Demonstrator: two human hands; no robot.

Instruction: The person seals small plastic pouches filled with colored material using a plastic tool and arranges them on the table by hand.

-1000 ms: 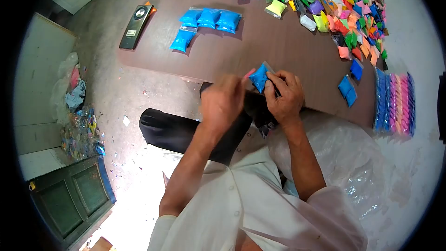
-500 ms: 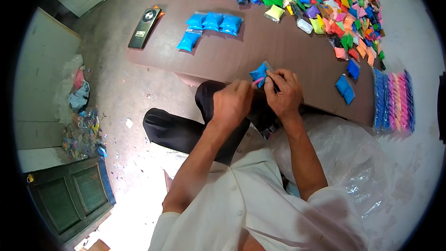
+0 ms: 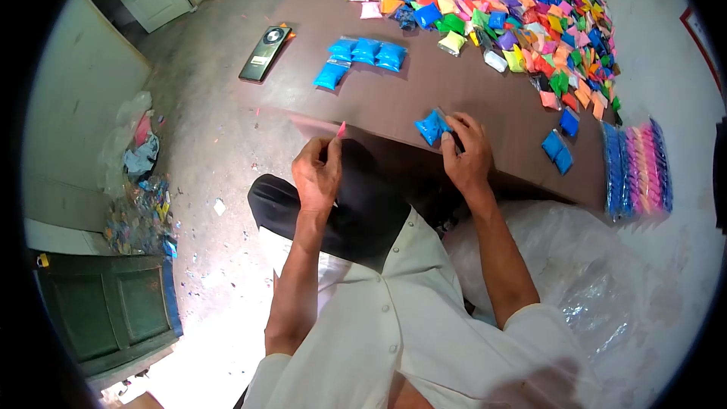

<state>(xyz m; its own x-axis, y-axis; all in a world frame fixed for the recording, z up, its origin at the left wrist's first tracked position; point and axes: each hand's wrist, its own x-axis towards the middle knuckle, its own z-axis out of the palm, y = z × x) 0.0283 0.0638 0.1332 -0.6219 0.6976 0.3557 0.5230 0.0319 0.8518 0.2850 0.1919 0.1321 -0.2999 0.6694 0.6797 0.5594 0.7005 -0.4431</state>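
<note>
My right hand pinches the right end of a small blue packet over the front edge of the brown table. The packet looks like clear plastic with soft blue filling. Off to the left, above my knee, my left hand is closed with a thin pink strip sticking up from its fingertips. Whether the strip is plastic or something else, I cannot tell. Farther back on the table, several blue packets lie in a row with one below. Two more blue packets rest right of my right hand.
A big heap of mixed-colour packets covers the table's back right. A phone lies at its left end. Bundled blue and pink packets sit past the right edge, above a large clear plastic bag. Scraps litter the floor.
My left hand has moved left and away from the blue packet, with the pink strip in its fingers. My right hand still grips the packet. The view has shifted slightly.
</note>
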